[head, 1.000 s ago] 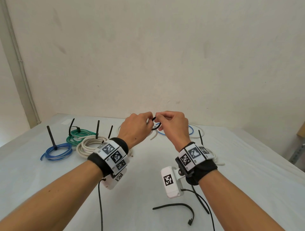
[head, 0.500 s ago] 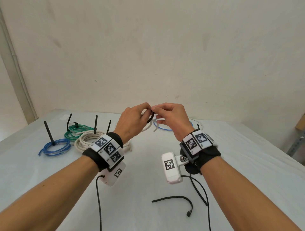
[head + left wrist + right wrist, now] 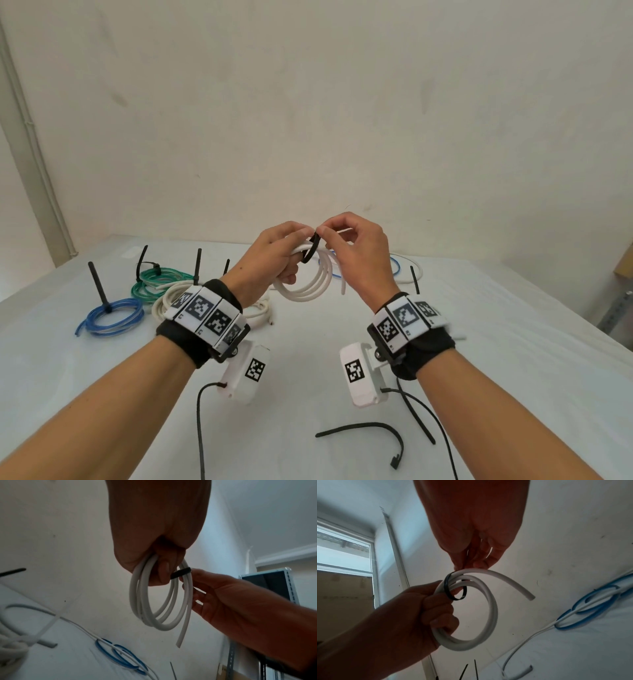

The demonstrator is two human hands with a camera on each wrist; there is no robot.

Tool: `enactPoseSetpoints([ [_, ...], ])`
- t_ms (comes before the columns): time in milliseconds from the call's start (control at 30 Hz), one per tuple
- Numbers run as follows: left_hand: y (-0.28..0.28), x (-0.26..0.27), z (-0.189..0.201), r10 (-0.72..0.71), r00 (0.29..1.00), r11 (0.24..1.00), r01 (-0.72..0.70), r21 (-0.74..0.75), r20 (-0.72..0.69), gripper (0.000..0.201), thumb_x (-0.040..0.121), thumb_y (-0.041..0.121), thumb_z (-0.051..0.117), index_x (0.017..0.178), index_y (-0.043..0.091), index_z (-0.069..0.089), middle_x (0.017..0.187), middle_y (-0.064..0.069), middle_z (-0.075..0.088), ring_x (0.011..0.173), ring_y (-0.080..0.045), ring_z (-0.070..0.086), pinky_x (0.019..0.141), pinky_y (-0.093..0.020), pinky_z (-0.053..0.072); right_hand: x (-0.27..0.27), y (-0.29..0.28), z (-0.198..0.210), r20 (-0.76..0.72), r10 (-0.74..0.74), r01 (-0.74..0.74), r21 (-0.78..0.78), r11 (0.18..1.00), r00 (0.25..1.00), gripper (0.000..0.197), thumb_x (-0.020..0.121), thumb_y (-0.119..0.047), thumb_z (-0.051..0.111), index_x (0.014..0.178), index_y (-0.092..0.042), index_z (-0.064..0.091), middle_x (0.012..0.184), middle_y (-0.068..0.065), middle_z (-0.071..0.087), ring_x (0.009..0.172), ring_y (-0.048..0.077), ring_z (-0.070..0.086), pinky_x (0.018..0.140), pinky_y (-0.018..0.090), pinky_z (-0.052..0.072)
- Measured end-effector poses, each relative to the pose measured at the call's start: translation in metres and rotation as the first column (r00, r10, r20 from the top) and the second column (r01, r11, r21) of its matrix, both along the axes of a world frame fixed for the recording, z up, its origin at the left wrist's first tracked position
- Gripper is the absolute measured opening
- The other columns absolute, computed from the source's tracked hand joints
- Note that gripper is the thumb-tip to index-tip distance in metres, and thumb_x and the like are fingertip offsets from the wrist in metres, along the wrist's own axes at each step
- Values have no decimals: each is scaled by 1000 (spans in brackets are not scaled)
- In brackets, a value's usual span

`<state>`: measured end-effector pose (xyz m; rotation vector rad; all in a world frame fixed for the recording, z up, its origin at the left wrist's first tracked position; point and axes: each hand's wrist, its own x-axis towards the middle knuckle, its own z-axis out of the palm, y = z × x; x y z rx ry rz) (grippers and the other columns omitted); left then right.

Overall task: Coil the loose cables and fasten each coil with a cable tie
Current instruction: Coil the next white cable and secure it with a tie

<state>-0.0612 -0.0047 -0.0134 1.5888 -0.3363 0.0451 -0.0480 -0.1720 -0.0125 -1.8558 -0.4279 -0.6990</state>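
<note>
A small coil of white cable (image 3: 310,286) hangs in the air above the table, gripped at its top by my left hand (image 3: 274,260). A black cable tie (image 3: 312,246) is looped loosely around the coil's strands. My right hand (image 3: 352,250) pinches the tie at the top of the loop with thumb and forefinger. In the left wrist view the white coil (image 3: 159,609) hangs from my curled fingers, with the black tie (image 3: 181,573) across its right side. The right wrist view shows the tie (image 3: 453,588) circling the coil (image 3: 479,615), one free cable end sticking out right.
Tied coils lie at the left of the table (image 3: 513,342): blue (image 3: 113,317), green (image 3: 156,281) and white (image 3: 171,301). A loose blue and white cable (image 3: 397,267) lies behind my hands. Loose black ties (image 3: 370,435) lie near the front edge.
Both hands have risen and the white coil now hangs fully visible below them. The tie loop stays around the strands, with my right hand still pinching it.
</note>
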Motion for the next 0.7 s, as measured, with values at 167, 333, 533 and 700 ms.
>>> enactPoseSetpoints([
  [167,-2,-4,0,-46,999,998,45,-51,-14,30,110,30,49,119,5,62,55,3,21,50,-17,18,50,-25,30,4,-2,5,21,-15,16,-40,999,1000,12,89,-25,80,83,-15,76,82,-7,75,67,13,68,68,23,52],
  [333,-4,-4,2,-79,996,996,77,-41,-38,29,107,36,53,114,9,64,56,4,20,49,-16,18,50,-26,28,5,-4,6,180,-90,129,-214,968,980,10,92,-24,76,86,-17,73,87,-8,70,67,9,64,68,25,53],
  [533,-7,-7,4,-75,995,994,69,-83,-62,30,103,38,60,115,12,67,57,3,18,50,-16,18,50,-26,25,0,1,1,286,-135,227,-318,921,949,8,101,-26,64,97,-20,62,97,-10,61,70,11,57,70,42,54],
  [700,-12,-9,-1,-53,986,984,25,-176,-160,12,102,30,62,104,20,68,56,5,20,48,-14,17,45,-24,25,0,7,-3,214,-126,177,-237,955,969,8,103,-24,60,98,-18,60,98,-8,61,79,11,56,72,39,51],
])
